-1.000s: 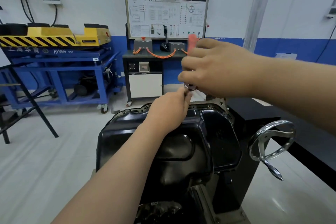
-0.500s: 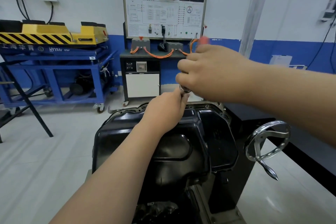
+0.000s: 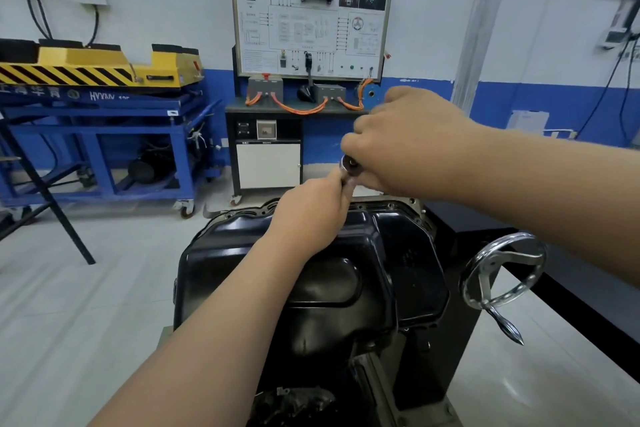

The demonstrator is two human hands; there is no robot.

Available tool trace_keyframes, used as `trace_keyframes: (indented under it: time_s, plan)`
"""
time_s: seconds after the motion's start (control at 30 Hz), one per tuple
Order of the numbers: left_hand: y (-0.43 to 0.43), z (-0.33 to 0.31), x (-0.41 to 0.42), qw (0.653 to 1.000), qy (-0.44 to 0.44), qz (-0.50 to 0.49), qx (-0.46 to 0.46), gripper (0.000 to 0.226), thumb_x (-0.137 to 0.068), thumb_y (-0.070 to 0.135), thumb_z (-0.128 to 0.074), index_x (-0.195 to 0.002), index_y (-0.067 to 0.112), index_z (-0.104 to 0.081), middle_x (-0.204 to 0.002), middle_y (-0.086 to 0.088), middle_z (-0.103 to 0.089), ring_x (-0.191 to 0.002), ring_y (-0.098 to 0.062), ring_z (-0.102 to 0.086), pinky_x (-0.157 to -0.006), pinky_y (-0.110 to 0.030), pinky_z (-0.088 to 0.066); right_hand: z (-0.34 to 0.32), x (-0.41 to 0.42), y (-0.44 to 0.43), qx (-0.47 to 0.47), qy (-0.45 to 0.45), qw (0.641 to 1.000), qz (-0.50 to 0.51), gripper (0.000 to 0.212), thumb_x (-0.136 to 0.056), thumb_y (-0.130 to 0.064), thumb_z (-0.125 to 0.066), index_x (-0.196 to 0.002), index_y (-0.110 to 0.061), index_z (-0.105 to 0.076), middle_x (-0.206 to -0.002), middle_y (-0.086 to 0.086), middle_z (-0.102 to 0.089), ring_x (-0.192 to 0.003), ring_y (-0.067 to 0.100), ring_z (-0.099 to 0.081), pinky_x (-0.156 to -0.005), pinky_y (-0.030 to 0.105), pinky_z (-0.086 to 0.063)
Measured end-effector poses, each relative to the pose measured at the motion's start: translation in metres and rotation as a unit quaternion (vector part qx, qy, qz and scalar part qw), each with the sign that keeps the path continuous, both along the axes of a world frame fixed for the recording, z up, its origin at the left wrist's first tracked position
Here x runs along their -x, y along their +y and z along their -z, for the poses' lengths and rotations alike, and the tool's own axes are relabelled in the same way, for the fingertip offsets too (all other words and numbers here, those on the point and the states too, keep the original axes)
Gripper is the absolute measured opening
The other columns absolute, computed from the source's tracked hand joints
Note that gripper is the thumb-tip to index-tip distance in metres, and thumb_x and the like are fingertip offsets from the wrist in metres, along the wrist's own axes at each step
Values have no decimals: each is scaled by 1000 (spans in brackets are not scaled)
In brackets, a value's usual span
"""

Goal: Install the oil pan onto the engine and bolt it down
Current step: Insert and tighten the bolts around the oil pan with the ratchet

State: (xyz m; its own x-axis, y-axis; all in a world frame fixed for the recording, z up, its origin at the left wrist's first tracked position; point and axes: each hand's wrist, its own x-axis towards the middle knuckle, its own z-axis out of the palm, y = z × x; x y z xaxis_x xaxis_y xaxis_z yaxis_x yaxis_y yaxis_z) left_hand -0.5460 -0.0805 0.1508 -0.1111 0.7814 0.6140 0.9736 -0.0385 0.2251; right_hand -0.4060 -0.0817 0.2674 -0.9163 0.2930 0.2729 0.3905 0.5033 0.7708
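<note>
Ratchet [image 3: 350,163] clenched in right hand [image 3: 408,144]; left hand [image 3: 311,211] pinches it below.

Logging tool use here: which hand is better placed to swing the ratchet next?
Right, likely. The right hand is curled round the ratchet behind its head; the left hand only pinches the shaft under it, above the oil pan.

training board [image 3: 311,15] on a black cabinet [image 3: 268,165]: behind the grip, up and left. orange cables [image 3: 298,110] beneath the board. blue trolley [image 3: 97,121] carrying a yellow striped unit [image 3: 86,68]: far left. chrome handwheel [image 3: 485,288]: below right.
</note>
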Motion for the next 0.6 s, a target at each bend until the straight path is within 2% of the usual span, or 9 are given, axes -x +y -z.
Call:
trace_keyframes:
  time_s: [0.07, 0.13, 0.2, 0.27, 0.33, 0.4, 0.47, 0.53, 0.6]
  plan:
    - [-1, -1, 1, 1000, -1, -8, 29, 9, -96, 28, -36, -88, 24, -39, -65, 4, -44, -54, -21, -43, -50, -30, -30, 11, 8, -7, 127, 114, 981, 91, 52, -88, -60, -40, -62, -17, -48, -58, -2, -43, -51, 18, -43, -51, 28, -37]
    - [-2, -1, 2, 998, 1, -21, 64, 16, -89, 19, -41, -80, 28, -31, -65, 3, -46, -53, -19, -42, -51, -30, -30, 19, 11, -12, 181, 140, 966, 119, 60, -85, -69, -33, -54, -18, -40, -56, -1, -41, -47, 16, -38, -45, 24, -27]
    - [-2, -1, 3, 999, -7, 0, 49, 22, -90, 21, -39, -72, 26, -28, -66, 1, -46, -57, -24, -45, -52, -31, -29, 13, 9, -7, 78, 53, 994, 54, 50, -89, -57, -38, -58, -19, -44, -61, -2, -47, -50, 17, -41, -49, 28, -36]
    - [-1, 0, 1, 1000, -1, 20, 13, 25, -97, 30, -34, -74, 23, -29, -61, 4, -40, -59, -27, -45, -53, -32, -28, 0, 5, -1, -13, -66, 997, -32, 21, -90, -33, -46, -76, -20, -52, -75, -5, -55, -69, 20, -46, -70, 34, -43]
    - [0, 0, 0, 1000, -5, 29, -6, 24, -101, 35, -31, -81, 23, -30, -60, 5, -39, -56, -25, -41, -51, -31, -25, -8, 4, 4, -10, -94, 995, -44, 6, -87, -20, -49, -92, -21, -51, -85, -6, -52, -86, 20, -48, -80, 34, -41]
    - [0, 0, 1, 999, -21, 33, -10, 22, -101, 35, -32, -82, 23, -33, -59, 8, -39, -53, -21, -40, -48, -30, -23, -1, 7, -1, 37, -27, 999, -23, 4, -87, -25, -51, -87, -21, -52, -82, -5, -53, -83, 20, -52, -69, 35, -40]
    - [-1, -1, 2, 999, -27, 35, -5, 18, -98, 30, -34, -82, 23, -37, -58, 9, -41, -50, -16, -39, -47, -29, -23, 11, 11, 0, 86, 79, 992, 49, 32, -89, -41, -49, -66, -20, -46, -66, -3, -49, -63, 20, -50, -55, 30, -34]
    - [-2, 0, 2, 999, -11, 28, 20, 17, -95, 24, -36, -78, 23, -34, -61, 1, -49, -50, -18, -39, -48, -30, -25, 19, 12, 1, 257, 181, 939, 139, 49, -88, -57, -43, -57, -19, -41, -60, 0, -46, -55, 18, -46, -50, 27, -32]
    - [-1, 0, 3, 999, -10, 29, 40, 13, -92, 20, -37, -79, 22, -35, -70, -5, -55, -58, -26, -43, -52, -31, -29, 21, 10, 2, 273, 158, 940, 131, 56, -85, -66, -38, -57, -18, -41, -58, 0, -45, -53, 16, -44, -47, 26, -31]
